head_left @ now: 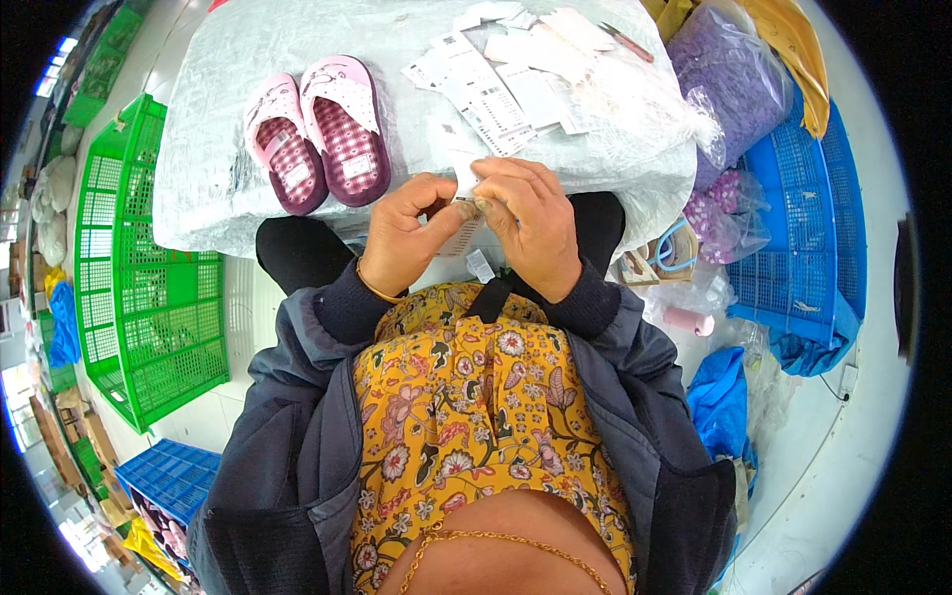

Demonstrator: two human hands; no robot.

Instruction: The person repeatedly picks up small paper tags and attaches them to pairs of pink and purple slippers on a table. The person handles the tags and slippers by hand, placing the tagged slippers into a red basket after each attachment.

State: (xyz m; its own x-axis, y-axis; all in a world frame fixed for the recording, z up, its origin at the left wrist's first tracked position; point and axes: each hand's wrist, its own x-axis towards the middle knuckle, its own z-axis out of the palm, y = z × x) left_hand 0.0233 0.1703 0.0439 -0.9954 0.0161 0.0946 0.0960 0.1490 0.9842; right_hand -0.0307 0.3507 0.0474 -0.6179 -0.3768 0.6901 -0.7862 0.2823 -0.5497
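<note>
Work table point(198, 149) covered in white crinkled sheeting. Pale floor point(853, 416). Green plastic crates point(139, 297) stacked on the left, a blue crate point(169, 476) below them. Blue mesh crate point(803, 228) on the right, beside bagged purple goods point(724, 89). Bright daylight along the left edge.

white label strips point(516, 84) on table (scattered), label point(464, 213) in hands

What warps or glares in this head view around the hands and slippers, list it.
Head view: fisheye bends the green crate and the table edge toward the rim, with black corners; even, soft light; mild sheen on the table's plastic cover; left hand, right hand, white label and pink slippers are sharp.
</note>
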